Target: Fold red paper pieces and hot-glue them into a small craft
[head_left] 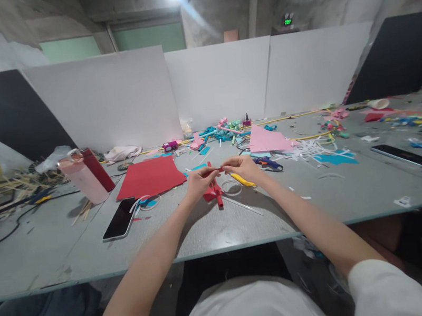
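Between my fingertips is a small red paper piece (220, 169), too small to make out its exact shape. My left hand (199, 182) pinches its left end, and my right hand (245, 168) pinches the right. Just below them, a rolled red paper tube (219, 199) lies on the table beside folded red paper (209, 194). A curled white strip (231, 189) and a yellow object (243, 179), partly hidden by my right hand, are close by. A thin clear stick (245, 206) lies nearer to me.
Left stand a phone (119, 220), a red paper sheet (150, 177) and a pink bottle (84, 179). To the right are a dark blue glue gun (270, 164), pink paper (268, 139), white shreds (309, 149) and another phone (405, 155). White boards (223, 81) close off the back.
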`<state>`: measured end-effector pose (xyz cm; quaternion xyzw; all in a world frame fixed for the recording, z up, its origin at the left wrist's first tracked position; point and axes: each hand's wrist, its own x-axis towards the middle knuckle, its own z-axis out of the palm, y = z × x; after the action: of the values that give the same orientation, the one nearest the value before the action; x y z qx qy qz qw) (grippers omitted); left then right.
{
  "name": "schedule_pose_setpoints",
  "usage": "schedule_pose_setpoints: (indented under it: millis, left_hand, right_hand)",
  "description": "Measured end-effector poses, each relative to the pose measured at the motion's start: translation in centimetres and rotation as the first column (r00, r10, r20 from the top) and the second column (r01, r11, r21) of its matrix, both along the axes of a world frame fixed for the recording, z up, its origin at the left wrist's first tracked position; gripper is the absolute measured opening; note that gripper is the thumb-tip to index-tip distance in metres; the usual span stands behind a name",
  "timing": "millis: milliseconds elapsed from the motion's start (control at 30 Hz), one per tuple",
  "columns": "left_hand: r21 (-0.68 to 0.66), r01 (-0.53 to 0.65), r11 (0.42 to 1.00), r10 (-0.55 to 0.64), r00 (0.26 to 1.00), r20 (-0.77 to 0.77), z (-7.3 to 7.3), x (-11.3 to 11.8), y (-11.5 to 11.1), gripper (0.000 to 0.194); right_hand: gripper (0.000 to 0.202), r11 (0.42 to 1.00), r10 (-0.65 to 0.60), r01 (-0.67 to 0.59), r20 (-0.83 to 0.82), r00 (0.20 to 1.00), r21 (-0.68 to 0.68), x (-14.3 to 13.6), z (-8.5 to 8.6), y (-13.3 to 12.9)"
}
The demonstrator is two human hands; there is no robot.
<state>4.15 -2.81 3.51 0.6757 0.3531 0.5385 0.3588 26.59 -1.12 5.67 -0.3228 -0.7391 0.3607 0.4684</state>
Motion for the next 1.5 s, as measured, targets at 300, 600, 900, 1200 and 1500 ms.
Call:
schedule_pose_setpoints:
  millis: [300, 600, 900, 1200, 1500]
  left_hand:
    - [0.075, -0.023, 0.997, 0.036, 0.984, -0.172, -0.1, -0.2, 0.0, 0.035]
    - [0.02, 0.031, 0.999, -0.025, 0.97, -0.241, -0.9, -0.6, 1.0, 0.035]
    - [0.261, 0.017, 0.965, 0.167, 0.727, -0.666, -0.1, -1.4, 1.1, 0.029]
    - [0.309, 0.056, 0.949, 0.232, 0.54, -0.809, 0.1, -1.6, 0.5, 0.031]
    - [0.231, -0.008, 0.973, 0.197, 0.552, -0.81, -0.2, -1.2, 0.8, 0.031]
  right_hand:
    - [0.035, 0.992, 0.0, -0.024, 0.181, 0.984, 0.127, -0.3, -0.2, -0.4]
    - [0.037, 0.977, -0.092, 0.036, 0.266, 0.959, 0.208, -0.5, 0.2, -0.8]
    - [0.025, 0.93, -0.173, 0.002, 0.434, 0.884, 0.368, 0.4, -0.8, 0.6]
    - [0.021, 0.857, -0.288, -0.169, 0.724, 0.626, 0.487, -1.0, -1.0, -0.2]
    - [0.024, 0.847, -0.368, -0.17, 0.787, 0.495, 0.503, -0.8, -0.2, -0.2]
